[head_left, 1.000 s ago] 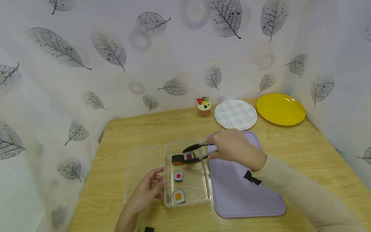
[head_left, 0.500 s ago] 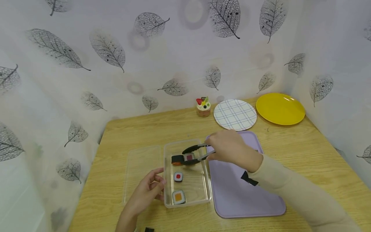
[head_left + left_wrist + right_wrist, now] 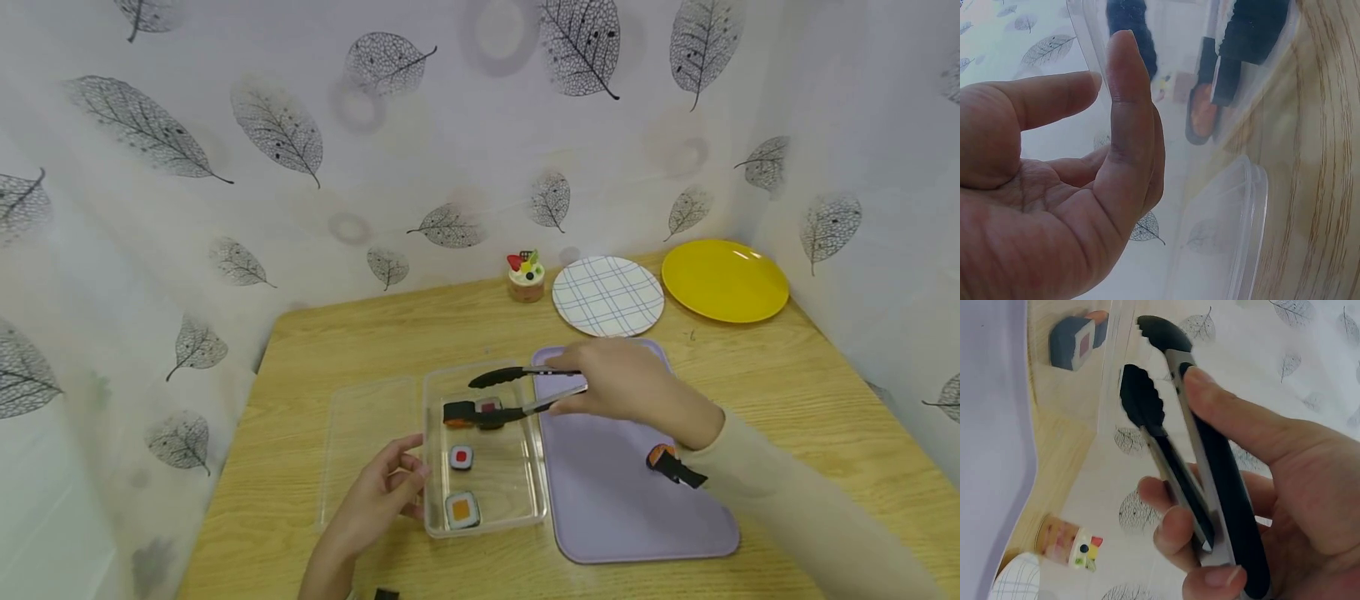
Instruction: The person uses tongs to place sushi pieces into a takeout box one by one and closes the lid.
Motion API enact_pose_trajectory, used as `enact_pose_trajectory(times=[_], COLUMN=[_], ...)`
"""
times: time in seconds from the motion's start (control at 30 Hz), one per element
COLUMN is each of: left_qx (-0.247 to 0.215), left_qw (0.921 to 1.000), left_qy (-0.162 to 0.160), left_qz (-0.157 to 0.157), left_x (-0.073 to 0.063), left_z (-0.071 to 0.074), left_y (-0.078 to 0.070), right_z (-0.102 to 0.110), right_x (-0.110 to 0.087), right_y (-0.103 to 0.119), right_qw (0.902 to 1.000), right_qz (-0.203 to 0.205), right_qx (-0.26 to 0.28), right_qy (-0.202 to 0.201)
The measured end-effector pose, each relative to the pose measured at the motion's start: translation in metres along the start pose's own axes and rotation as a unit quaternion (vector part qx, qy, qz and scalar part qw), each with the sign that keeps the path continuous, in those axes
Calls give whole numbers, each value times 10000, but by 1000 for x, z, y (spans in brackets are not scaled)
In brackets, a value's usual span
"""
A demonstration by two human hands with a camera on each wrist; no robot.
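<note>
My right hand (image 3: 626, 387) holds black-tipped metal tongs (image 3: 1169, 462) over the back of a clear plastic container (image 3: 506, 518). The tong tips are spread, with nothing between them in the right wrist view. Below them, a sushi roll with a dark pink centre (image 3: 1083, 345) sits in the container against a black-wrapped orange piece (image 3: 458, 414). A small roll with a red centre (image 3: 461, 457) and a larger roll with an orange centre (image 3: 462, 509) lie nearer the front. With its fingers extended, my left hand (image 3: 382, 492) touches the container's left wall.
Right of the container lies a lilac tray (image 3: 630, 521), bearing an orange-topped piece (image 3: 662, 455) partly hidden by a black strap at the right wrist. A clear lid (image 3: 367, 417) lies left. Behind are a toy cupcake (image 3: 527, 279), a checked plate (image 3: 607, 296) and a yellow plate (image 3: 723, 282).
The tongs have spread and come off the roll with the dark pink centre, which stays in the container. My right hand has shifted slightly right; my left hand has stayed put.
</note>
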State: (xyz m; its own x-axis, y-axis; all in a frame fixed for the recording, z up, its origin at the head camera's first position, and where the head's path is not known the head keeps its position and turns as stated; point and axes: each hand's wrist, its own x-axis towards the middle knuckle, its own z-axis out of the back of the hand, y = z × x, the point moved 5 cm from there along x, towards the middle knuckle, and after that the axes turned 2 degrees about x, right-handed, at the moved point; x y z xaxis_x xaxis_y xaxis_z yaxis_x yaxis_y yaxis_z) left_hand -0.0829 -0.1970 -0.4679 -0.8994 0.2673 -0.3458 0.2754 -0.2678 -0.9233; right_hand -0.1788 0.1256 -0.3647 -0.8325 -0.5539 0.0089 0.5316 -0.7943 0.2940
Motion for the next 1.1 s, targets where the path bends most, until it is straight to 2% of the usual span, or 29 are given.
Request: enact_pose_trajectory(times=[0.27, 0.67, 0.9, 1.1], left_qx=[-2, 6, 6, 59], left_qw=[10000, 10000, 10000, 10000], left_qy=[43, 40, 14, 41], left_qz=[-10, -5, -21, -53], left_x=[-1, -2, -3, -2], left_z=[-1, -1, -2, -2], left_y=[-2, -3, -3, -2], right_z=[13, 20, 9, 2], right_x=[-40, -114, -152, -171], right_y=[-34, -109, -146, -165], right_qw=[9972, 9919, 9908, 9892], right_qz=[-75, -875, -726, -684], right_qx=[445, 76, -94, -292], right_qy=[-594, -921, -1134, -1261])
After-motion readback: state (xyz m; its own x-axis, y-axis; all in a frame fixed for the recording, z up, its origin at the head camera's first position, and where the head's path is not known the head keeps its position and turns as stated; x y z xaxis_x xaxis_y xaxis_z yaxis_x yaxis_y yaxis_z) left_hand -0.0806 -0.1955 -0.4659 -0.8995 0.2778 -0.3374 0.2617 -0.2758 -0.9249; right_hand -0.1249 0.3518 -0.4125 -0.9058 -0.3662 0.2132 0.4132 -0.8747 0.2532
